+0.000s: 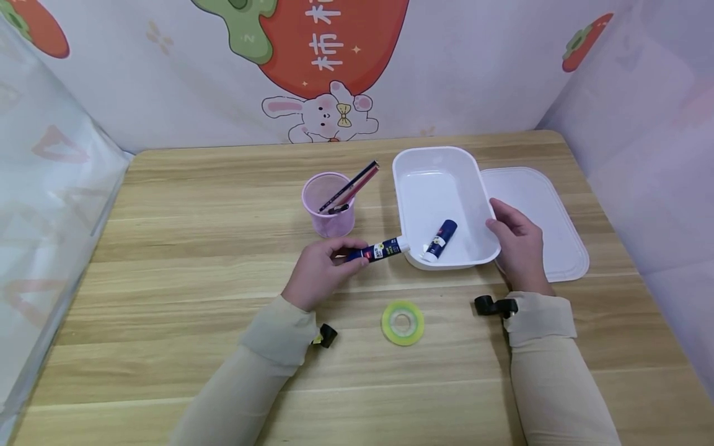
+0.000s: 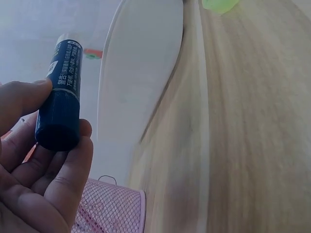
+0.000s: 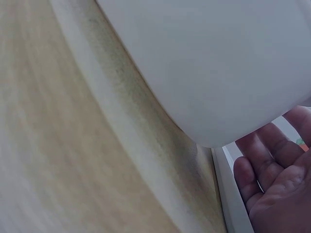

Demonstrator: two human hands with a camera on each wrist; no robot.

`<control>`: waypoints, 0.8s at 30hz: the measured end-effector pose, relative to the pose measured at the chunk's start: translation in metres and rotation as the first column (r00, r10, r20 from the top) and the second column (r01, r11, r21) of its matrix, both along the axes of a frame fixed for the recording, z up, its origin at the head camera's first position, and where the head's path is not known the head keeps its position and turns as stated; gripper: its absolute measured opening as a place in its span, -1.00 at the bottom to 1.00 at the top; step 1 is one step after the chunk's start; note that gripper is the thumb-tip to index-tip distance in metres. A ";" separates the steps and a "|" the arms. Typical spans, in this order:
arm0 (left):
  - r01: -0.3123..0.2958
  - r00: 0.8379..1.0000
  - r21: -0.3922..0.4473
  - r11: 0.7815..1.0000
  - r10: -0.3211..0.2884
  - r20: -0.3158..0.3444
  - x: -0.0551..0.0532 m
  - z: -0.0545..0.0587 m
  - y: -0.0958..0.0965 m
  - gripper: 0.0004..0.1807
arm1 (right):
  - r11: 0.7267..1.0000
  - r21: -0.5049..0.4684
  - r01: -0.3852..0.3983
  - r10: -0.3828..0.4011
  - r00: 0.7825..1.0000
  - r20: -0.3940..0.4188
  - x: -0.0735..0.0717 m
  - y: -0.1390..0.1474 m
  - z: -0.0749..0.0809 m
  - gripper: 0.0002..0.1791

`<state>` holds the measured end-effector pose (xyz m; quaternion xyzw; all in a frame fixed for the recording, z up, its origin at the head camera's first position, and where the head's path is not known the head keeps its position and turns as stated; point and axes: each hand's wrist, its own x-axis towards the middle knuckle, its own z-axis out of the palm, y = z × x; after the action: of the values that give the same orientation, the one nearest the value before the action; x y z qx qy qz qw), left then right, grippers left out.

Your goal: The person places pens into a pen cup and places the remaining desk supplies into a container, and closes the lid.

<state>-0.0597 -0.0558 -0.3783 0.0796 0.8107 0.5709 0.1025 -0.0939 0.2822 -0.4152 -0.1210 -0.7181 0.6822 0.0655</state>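
Head view, going L to R. L hand: thumb & fingers pinching navy glue stick by its dark end. Stick held off the wood table, roughly level, white end pointing R at near-L corner of white box; can't tell if it touches the rim. L wrist view agrees: pinch clear, dark end nearest cam. Just beyond L hand: pink mesh cup, upright, w/ pencils leaning R out over its rim. Next R, on near side of box: yellow-green tape roll, lying flat. Box is open-topped; second glue stick lies inside, nr the front, white end toward near-L corner. R hand: gripping box's R side, thumb at rim, fingers on outer side; R wrist view has them partly hidden behind box. Far R: white lid, flat on table, partly covered from view by box + R hand.
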 end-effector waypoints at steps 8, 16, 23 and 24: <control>0.007 0.999 -0.004 1.000 -0.007 -0.040 -0.011 0.001 0.012 -0.77 | 1.000 0.013 0.006 -0.006 1.000 0.006 0.001 -0.002 0.002 -0.57; 0.034 0.995 -0.024 0.999 -0.036 -0.089 -0.021 0.001 0.023 -0.77 | 1.000 0.010 0.013 -0.013 1.000 0.004 0.001 -0.002 0.003 -0.57; 0.039 0.996 -0.043 0.998 -0.043 -0.084 -0.029 -0.002 0.031 -0.77 | 1.000 0.000 0.015 -0.015 1.000 -0.002 0.000 -0.001 0.001 -0.58; 0.042 0.995 -0.038 0.998 -0.045 -0.087 -0.030 -0.002 0.032 -0.77 | 1.000 0.002 0.015 -0.015 1.000 -0.004 -0.001 -0.001 0.001 -0.58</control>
<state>-0.0899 -0.0233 -0.3800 0.1202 0.8228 0.5496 0.0807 -0.0947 0.2813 -0.4144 -0.1251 -0.7176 0.6814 0.0719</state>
